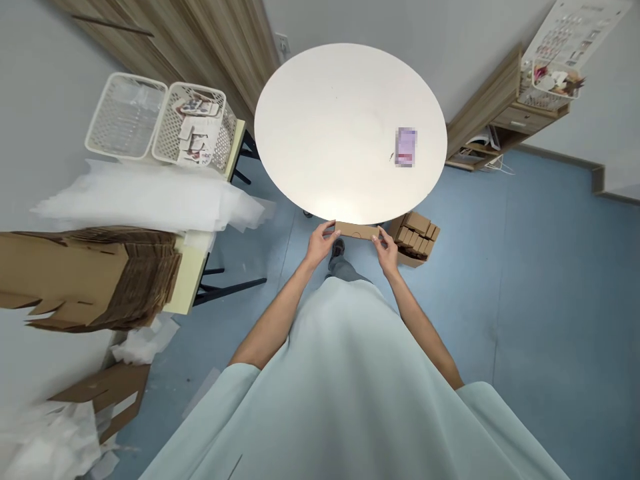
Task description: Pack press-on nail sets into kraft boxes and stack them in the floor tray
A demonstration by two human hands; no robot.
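Observation:
A small brown cardboard box (357,231) is held level between my two hands, at the near edge of the round white table (330,127). My left hand (321,243) pinches its left end, and my right hand (386,251) pinches its right end. The side facing me shows a small half-round thumb notch. Whether the box rests on the table edge or hangs just in front of it, I cannot tell. On the right part of the tabletop lies a pixelated purple rectangular item (405,147).
Below my right hand, a carton of small brown boxes (416,237) stands on the floor. To the left, a yellow table (187,273) carries flat cardboard stacks (100,277), white foam sheets (145,200) and white baskets (193,123). A wooden cabinet (500,100) stands right.

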